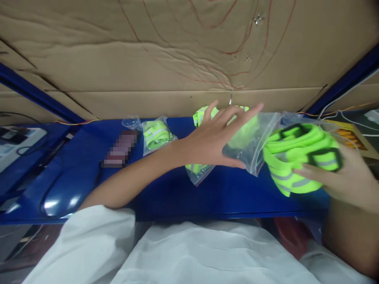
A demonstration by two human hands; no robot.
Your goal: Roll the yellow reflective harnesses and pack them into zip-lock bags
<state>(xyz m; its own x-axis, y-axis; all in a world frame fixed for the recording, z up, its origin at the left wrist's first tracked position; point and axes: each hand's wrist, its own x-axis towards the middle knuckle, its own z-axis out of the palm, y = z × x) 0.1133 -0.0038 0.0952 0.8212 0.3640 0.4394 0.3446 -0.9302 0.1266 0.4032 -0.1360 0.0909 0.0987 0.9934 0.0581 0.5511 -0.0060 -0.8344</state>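
Note:
My left hand reaches across the blue table and pinches the edge of a clear plastic bag between thumb and fingers. My right hand grips a folded bundle of neon green reflective straps with grey stripes and black buckles, held at the bag's mouth. Another bagged green bundle lies on the table under my left hand, partly hidden by it.
A further bagged green strap bundle lies at the back left beside a blurred dark object. Cardboard walls the back. A yellow packet and white cables sit far right; a white device far left.

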